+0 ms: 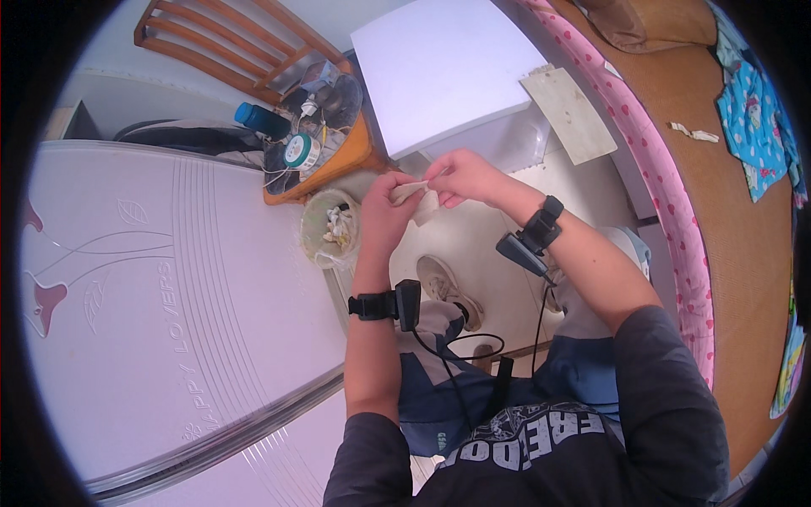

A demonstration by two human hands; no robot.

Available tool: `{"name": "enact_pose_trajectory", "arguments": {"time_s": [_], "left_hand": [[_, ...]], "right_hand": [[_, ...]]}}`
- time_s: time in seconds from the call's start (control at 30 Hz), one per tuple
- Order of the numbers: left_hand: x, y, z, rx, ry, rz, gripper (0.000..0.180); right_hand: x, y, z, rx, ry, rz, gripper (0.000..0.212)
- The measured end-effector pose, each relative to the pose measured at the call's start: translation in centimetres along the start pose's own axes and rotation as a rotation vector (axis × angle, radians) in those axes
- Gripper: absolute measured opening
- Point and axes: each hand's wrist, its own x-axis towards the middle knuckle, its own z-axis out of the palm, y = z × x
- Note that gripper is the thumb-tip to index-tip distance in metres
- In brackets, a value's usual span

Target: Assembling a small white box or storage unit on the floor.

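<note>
A person in a dark T-shirt and blue-and-grey trousers works a small pale cloth (pixel 427 209) with both bare hands, held up over the tiled floor (pixel 494 253) just right of a bin. The fingers of the left hand (pixel 387 215) are clenched around the cloth's left part; those of the right hand (pixel 473 179) appear to pinch its far edge, the two hands nearly meeting. A loose end hangs between them; the exact contact of the right fingertips is too small to tell.

Each wrist wears a black strap, the left strap (pixel 372 305) and the right strap (pixel 541 226) both carrying a small device wired to a dark cable. Below the cloth, a pale shoe (pixel 448 291) rests on the floor.

To the left, the bin (pixel 314 221) holds crumpled waste in a clear liner, beside a large white panel (pixel 118 203) decorated with flowers. Beyond the bin, a wooden chair (pixel 221 42) bears a blue-capped bottle (pixel 263 121), a round green-and-white tub (pixel 302 152) and a white plug (pixel 309 107). At the far side stands a white cabinet (pixel 448 68), a beige board (pixel 571 116) by its right corner. At right, a heart-print pink cloth edging (pixel 680 220) borders a brown bed (pixel 735 279), where a blue garment (pixel 754 127) lies near a crumpled white strip (pixel 694 133).
</note>
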Motion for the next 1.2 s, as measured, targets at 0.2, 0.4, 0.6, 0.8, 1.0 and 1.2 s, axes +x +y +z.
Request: {"name": "enact_pose_trajectory", "arguments": {"time_s": [0.2,0.4,0.6,0.8,1.0,1.2], "left_hand": [[-0.2,0.9,0.2,0.043,-0.027,0.254,0.025],[-0.5,1.6,0.3,0.103,-0.051,0.387,0.032],[-0.2,-0.1,0.7,-0.139,-0.085,0.075,0.024],[-0.1,0.2,0.6,-0.220,-0.048,-0.072,0.023],[-0.2,0.4,0.6,-0.303,-0.081,-0.133,0.025],[0.2,-0.5,0.5,-0.416,-0.036,-0.121,0.023]], "right_hand": [[0.3,0.3,-0.5,0.204,0.071,0.007,0.016],[0.3,0.0,-0.4,0.418,0.046,0.024,0.019],[0.6,0.7,0.0,0.053,0.007,-0.085,0.020],[0.8,0.8,-0.1,-0.048,0.030,-0.109,0.017],[0.5,0.6,-0.1,-0.176,0.043,-0.061,0.017],[-0.3,-0.2,0.3,-0.057,-0.003,-0.059,0.027]]}}
